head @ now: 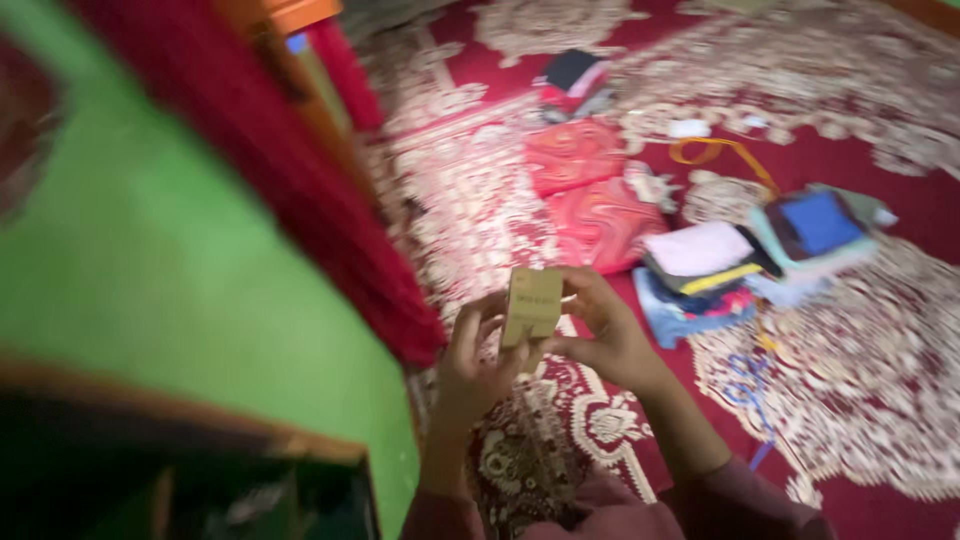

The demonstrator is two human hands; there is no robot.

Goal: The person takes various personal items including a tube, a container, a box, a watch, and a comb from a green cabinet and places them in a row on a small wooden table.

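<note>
Gripping a tan box between my left hand and right hand, above open carpet; green wall close left, folded clothes near right

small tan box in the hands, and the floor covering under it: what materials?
Small tan box: likely cardboard, matte; flat faces, crisp edges, no shine. Both the left hand and right hand hold it. Floor covering: looks like woven carpet, red with cream ornament; blur hides the pile.

Red patterned carpet carries folded clothes and scissors.
</note>
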